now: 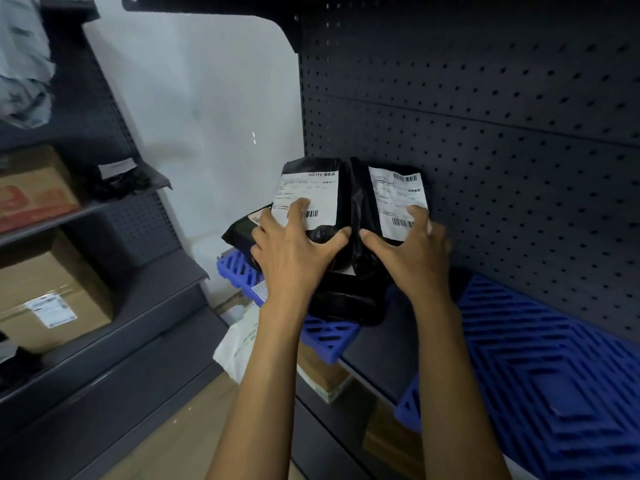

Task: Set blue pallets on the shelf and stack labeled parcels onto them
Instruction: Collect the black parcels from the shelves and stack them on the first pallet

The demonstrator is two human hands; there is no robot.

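Observation:
Two black parcels with white barcode labels stand upright against the pegboard back of the dark shelf. My left hand (pixel 294 251) grips the left parcel (pixel 310 192) with fingers spread over its label. My right hand (pixel 412 251) holds the right parcel (pixel 388 195) the same way. Both parcels rest on other black parcels (pixel 346 303) piled on a blue slatted pallet (pixel 329 336) at the shelf's left end. A second blue pallet (pixel 547 368) lies bare on the shelf to the right.
The perforated back panel (pixel 485 116) rises behind the parcels. A neighbouring shelf unit on the left holds cardboard boxes (pixel 48 299) and a black parcel (pixel 121 178). A white parcel (pixel 239 344) and a box (pixel 325 375) lie on the floor below the shelf edge.

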